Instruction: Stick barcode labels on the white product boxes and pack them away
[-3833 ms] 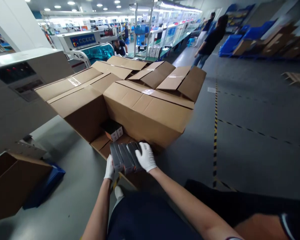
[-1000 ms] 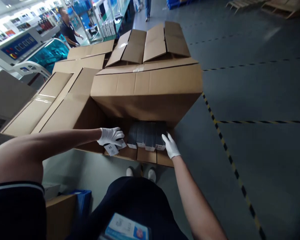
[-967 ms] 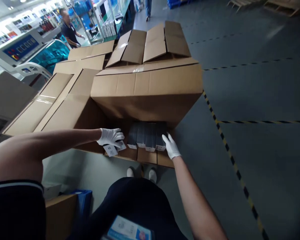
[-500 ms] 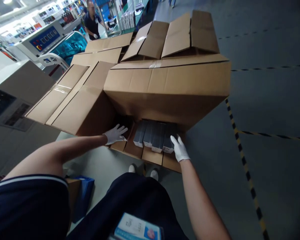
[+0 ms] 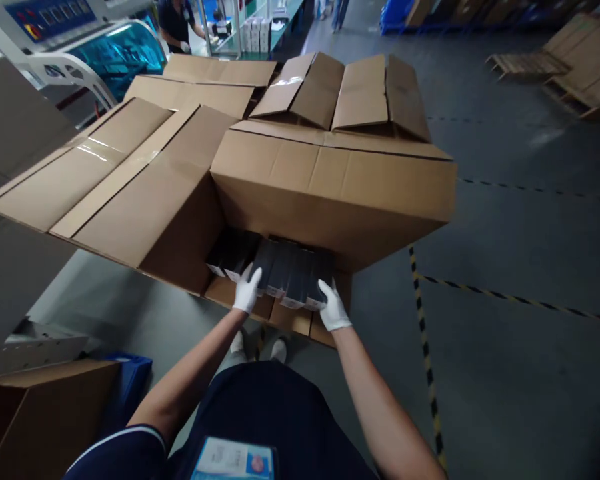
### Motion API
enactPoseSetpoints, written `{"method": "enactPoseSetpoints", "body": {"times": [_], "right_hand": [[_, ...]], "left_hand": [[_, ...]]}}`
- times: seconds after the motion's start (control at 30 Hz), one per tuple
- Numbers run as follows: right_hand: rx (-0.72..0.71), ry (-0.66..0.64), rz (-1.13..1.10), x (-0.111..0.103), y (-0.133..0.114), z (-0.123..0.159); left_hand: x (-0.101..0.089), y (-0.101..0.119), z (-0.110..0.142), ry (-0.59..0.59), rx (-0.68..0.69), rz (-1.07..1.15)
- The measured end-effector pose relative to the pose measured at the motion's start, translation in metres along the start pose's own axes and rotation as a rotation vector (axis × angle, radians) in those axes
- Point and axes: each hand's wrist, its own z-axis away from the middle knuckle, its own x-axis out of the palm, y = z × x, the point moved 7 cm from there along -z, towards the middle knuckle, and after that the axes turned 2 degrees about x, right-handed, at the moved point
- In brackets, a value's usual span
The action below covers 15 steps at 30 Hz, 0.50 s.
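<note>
A row of several slim dark boxes (image 5: 293, 270) with white ends lies on a flat cardboard sheet (image 5: 285, 320) under the overhang of a large closed carton (image 5: 330, 193). My left hand (image 5: 247, 291), in a white glove, presses flat against the left end of the row with its fingers stretched out. My gloved right hand (image 5: 333, 308) presses against the right end, so the row is squeezed between both hands. More dark boxes (image 5: 230, 252) lie just to the left, further in.
Another large taped carton (image 5: 130, 187) stands at the left, and an open-flapped carton (image 5: 345, 93) behind. A brown box (image 5: 40, 413) and a blue bin (image 5: 127, 387) sit at lower left. A yellow-black floor line (image 5: 425, 373) runs at the right. A person (image 5: 177, 17) works far behind.
My left hand has let go of a single small box at the left and moved right, onto the left end of the row. The right hand stays at the right end.
</note>
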Motion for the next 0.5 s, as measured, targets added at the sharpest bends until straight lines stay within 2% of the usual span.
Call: {"method": "enactPoseSetpoints", "body": {"times": [0.07,0.13,0.2,0.27,0.33,0.43,0.5], "right_hand": [[0.02,0.017,-0.099,0.014,0.002,-0.003],[0.0,0.061,-0.12,0.019,0.006,-0.006],[-0.044,0.099,-0.068,0.016,0.01,-0.007],[-0.072,0.09,0.003,0.015,0.015,-0.007],[-0.077,0.055,0.128,0.018,0.017,-0.008],[-0.083,0.032,0.395,0.023,0.007,-0.007],[-0.205,0.1,0.569,0.022,-0.012,0.004]], "left_hand": [[-0.022,0.019,-0.002,0.057,0.167,-0.165],[-0.027,0.043,0.003,-0.015,0.452,-0.389],[-0.023,0.054,0.008,-0.128,0.677,-0.65],[-0.022,0.049,0.002,-0.178,0.729,-0.899],[-0.025,0.041,-0.013,-0.19,0.699,-1.052],[-0.026,0.036,-0.026,-0.233,0.724,-1.116],[-0.027,0.04,-0.017,-0.23,0.789,-1.106]]}}
